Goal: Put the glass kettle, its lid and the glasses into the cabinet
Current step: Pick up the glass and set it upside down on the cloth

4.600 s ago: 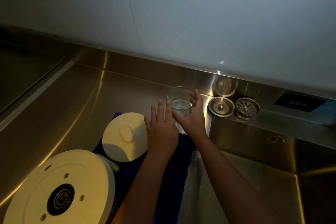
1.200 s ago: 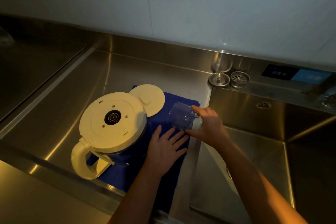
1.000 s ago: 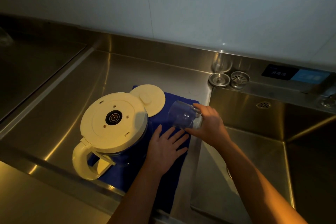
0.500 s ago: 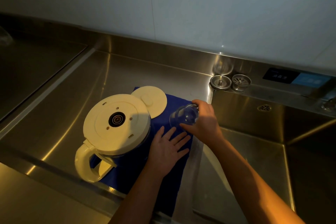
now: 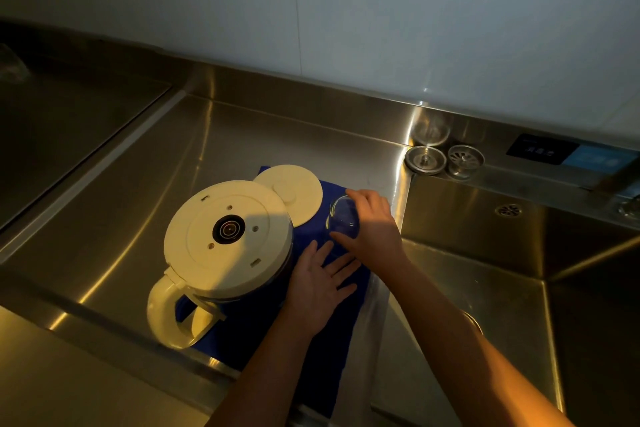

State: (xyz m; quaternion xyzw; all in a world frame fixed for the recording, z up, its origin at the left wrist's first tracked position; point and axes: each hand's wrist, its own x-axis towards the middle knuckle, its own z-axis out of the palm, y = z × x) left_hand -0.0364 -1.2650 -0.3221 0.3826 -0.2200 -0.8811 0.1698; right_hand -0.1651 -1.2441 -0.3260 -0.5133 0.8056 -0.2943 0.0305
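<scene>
The glass kettle (image 5: 227, 236) stands upside down on a blue cloth (image 5: 332, 319), its cream base up and its handle toward me. Its round cream lid (image 5: 289, 194) lies on the cloth just behind it. My right hand (image 5: 372, 229) grips a clear glass (image 5: 341, 217) over the cloth's far right corner, turned mouth-down or nearly so. My left hand (image 5: 322, 284) rests flat on the cloth, fingers spread, right of the kettle.
The steel counter (image 5: 114, 218) is a shallow recessed drainboard. A deep sink basin (image 5: 485, 281) lies to the right. Two metal sink strainers (image 5: 445, 158) sit on the ledge behind it, beside a dark control panel (image 5: 554, 151). A tap is partly visible at the far right.
My right hand has tipped the glass from lying sideways to mouth-down and lowered it toward the cloth. My left hand stays flat on the cloth.
</scene>
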